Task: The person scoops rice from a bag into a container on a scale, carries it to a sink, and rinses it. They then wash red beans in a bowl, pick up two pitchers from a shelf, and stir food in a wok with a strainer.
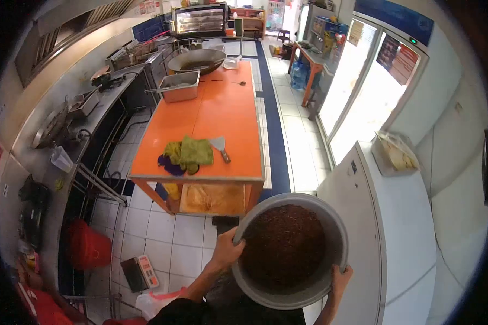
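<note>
A large round grey pot (339, 225) is carried in front of my body, above the tiled floor. Dark reddish-brown food (284, 244) fills much of its inside; what exactly it is I cannot make out. On the pot's left rim, my left hand (228, 249) is closed with the thumb over the edge. My right hand (340, 279) grips the opposite side at the lower right. Beyond the pot stands an orange table (200, 119), with a green cloth (196, 151) and a scraper (220, 149) lying at its near end.
On the table's far part are a metal tray (180, 89) and a wide wok (196, 62). A white chest freezer (401, 216) stands close on my right, a glass-door fridge (363, 81) behind it. A red bucket (89, 244) and a scale (140, 272) are on the floor at left.
</note>
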Action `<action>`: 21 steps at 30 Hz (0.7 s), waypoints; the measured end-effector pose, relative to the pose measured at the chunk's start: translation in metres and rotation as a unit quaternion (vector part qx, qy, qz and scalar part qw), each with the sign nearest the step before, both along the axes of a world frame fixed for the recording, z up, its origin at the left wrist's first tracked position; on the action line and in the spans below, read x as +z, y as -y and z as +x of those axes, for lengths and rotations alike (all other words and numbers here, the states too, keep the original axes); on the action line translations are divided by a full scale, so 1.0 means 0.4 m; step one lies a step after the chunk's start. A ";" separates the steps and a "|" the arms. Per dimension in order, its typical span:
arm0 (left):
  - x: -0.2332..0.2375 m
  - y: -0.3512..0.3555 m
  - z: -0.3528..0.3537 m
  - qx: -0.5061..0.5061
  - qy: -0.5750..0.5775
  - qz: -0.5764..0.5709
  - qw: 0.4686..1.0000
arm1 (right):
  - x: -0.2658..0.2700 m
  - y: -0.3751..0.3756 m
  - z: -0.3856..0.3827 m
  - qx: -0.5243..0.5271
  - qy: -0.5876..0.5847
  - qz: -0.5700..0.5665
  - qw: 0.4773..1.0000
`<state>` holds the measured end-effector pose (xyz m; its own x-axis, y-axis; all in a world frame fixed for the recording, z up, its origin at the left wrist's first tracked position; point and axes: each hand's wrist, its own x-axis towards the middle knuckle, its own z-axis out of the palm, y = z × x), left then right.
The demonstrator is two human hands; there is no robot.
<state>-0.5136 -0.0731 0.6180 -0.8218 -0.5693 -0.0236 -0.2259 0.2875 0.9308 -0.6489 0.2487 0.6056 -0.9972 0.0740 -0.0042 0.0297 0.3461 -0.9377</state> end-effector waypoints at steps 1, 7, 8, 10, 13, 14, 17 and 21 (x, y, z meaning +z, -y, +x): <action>-0.013 0.041 -0.055 0.034 -0.007 -0.011 0.999 | 0.002 0.072 -0.084 -0.001 0.001 0.007 1.000; -0.075 0.314 -0.386 0.180 0.038 -0.060 0.981 | -0.025 0.466 -0.640 0.170 0.019 0.030 0.985; -0.065 0.351 -0.429 0.207 0.047 -0.055 0.976 | -0.003 0.547 -0.714 0.199 0.036 0.002 0.979; -0.062 0.426 -0.510 0.249 0.060 -0.045 0.966 | -0.009 0.688 -0.852 0.241 0.037 0.019 0.970; -0.105 0.519 -0.606 0.301 0.071 0.015 0.951 | -0.028 0.872 -0.999 0.303 0.048 0.035 0.951; -0.142 0.549 -0.627 0.318 0.088 -0.004 0.944 | -0.042 0.929 -1.034 0.318 0.054 0.028 0.946; -0.203 0.649 -0.694 0.356 0.134 -0.025 0.925 | -0.067 1.050 -1.125 0.336 0.091 0.094 0.933; -0.170 0.850 -0.817 0.365 0.143 -0.088 0.916 | -0.133 1.209 -1.203 0.313 0.110 -0.004 0.943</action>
